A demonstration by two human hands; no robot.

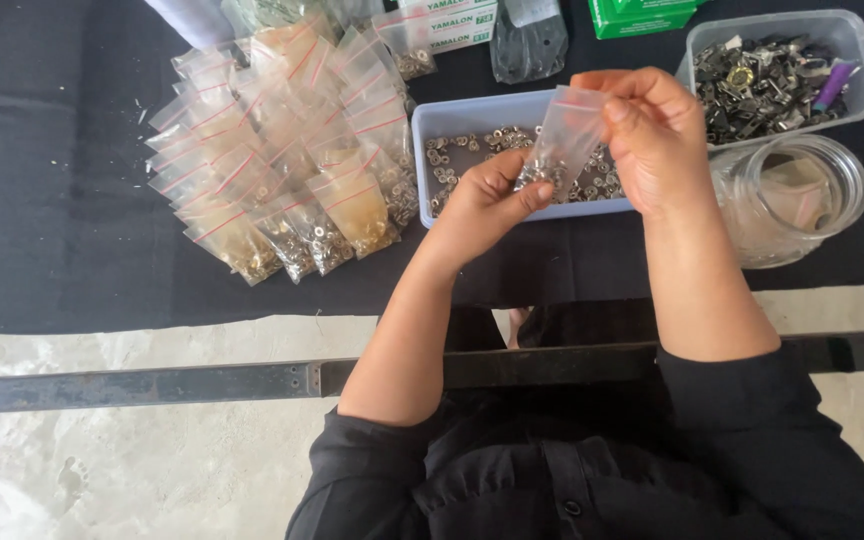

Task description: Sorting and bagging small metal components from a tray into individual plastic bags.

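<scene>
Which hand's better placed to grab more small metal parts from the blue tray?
Left, probably. The left hand pinches the bottom of the small clear bag, right over the blue tray of small metal parts. The right hand holds the bag's top.

Soft even daylight, sharp focus, faint shadows

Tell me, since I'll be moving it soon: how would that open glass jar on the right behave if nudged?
The glass jar looks thick-walled, so probably heavy and breakable. It seems to lie tilted or sideways on the black cloth, so it may roll.
</scene>
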